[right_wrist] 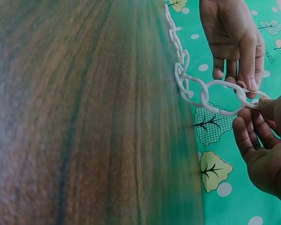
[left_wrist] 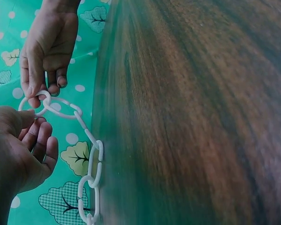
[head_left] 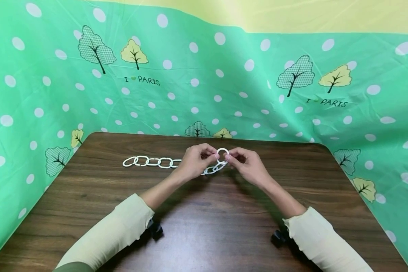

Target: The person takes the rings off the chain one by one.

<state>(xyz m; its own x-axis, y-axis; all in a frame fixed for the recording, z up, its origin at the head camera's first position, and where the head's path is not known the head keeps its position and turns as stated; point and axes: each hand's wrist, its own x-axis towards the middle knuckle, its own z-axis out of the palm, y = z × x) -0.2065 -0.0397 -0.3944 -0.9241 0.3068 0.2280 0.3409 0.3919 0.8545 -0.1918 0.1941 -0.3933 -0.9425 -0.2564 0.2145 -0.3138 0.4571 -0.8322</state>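
A white chain of oval plastic links [head_left: 165,163] runs along the far part of the table from the left toward both hands. Its end link [head_left: 223,149] is raised above the wood, held between the two hands. The left hand [head_left: 198,160] pinches this link on its left side with thumb and fingertips. On the other side the right hand [head_left: 247,163] pinches it the same way. From there several links [left_wrist: 86,133] hang down toward the table in the left wrist view. Part of the chain is hidden behind the left hand in the head view.
The dark wooden table [head_left: 210,226] has its far edge just beyond the hands. Behind it hangs a green dotted cloth [head_left: 204,75] with printed trees. Black wrist devices [head_left: 155,229] sit under the pale sleeves [head_left: 115,226].
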